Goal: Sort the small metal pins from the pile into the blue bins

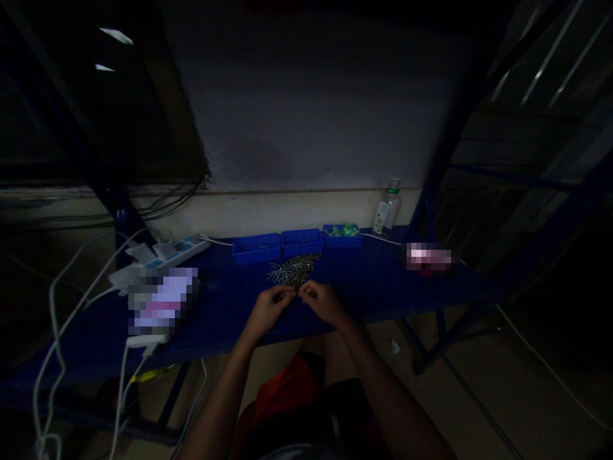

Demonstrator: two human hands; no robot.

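A heap of small metal pieces that look like screws lies on the dark blue table. At its near edge my left hand is closed, thumb and fingers pinched together. My right hand faces it from the other side, fingers curled in and almost touching the left fingertips. Whatever the two hands pinch is too small and dark to make out. Behind the heap stand a left blue tray and a middle blue tray, each with a few small pieces inside. The right blue tray contains green, clear-looking plastic.
A clear bottle stands at the back right, near a blurred pink object. On the left are a power strip with plugs, a blurred phone-like object and loose white cables. Blue frame posts rise at both sides.
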